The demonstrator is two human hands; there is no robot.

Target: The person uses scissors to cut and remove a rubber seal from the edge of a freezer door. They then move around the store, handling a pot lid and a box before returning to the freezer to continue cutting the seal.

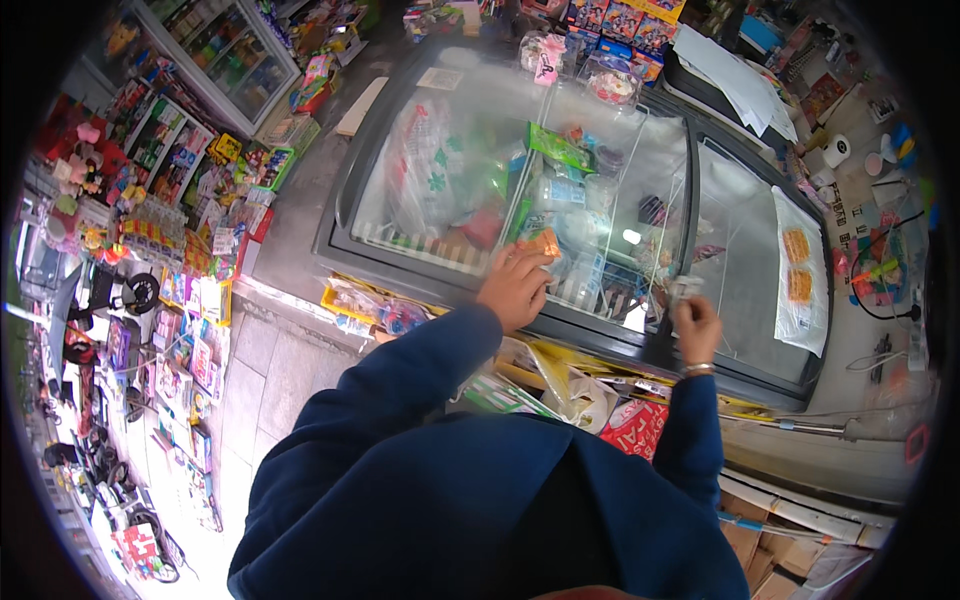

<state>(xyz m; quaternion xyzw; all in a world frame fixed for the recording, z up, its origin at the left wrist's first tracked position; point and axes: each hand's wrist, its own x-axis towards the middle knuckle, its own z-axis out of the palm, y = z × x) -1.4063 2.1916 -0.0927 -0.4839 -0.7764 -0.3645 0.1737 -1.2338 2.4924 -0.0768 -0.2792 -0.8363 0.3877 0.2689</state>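
Curling at an orange packet (pixel 541 243) over the freezer (pixel 745 268), the left hand (pixel 516 288) is perhaps steadying it, though I cannot tell whether its fingers are gripping; the right hand (pixel 698 326) is pinching a blurred pale thing (pixel 687 287), seemingly leaving its top free.

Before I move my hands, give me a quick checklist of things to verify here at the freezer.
1. Left hand at the freezer's front edge: ok.
2. Orange item firmly gripped by that hand: cannot tell.
3. Pale item at the right hand clearly identifiable: not ok, blurred.
4. Freezer top free of things: not ok, wrapped packages sit toward its far edge.
5. Glass lids fully shut: cannot tell.
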